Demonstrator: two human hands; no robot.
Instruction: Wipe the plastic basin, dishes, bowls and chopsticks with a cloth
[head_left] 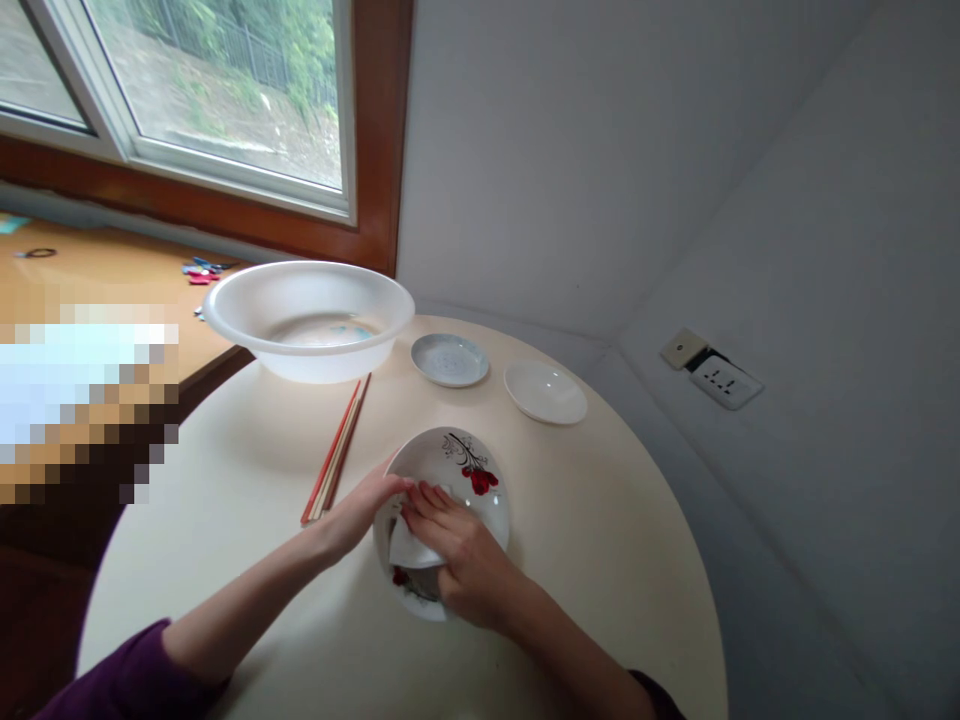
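A white plate with red flowers and dark scrollwork is near the middle of the round table, in front of me. My left hand grips its left rim, thumb over the edge, the other fingers hidden beneath. Inside the plate, my right hand presses a folded white cloth or tissue against the surface with its fingers close together. Which material the white piece is, I cannot tell. Left of the plate lie several chopsticks, some reddish and some pale, side by side.
A large translucent white basin stands at the back left of the round table. Behind my plate are a bluish-grey plate and a plain white dish. Walls close in behind and right; a wooden desk adjoins at left.
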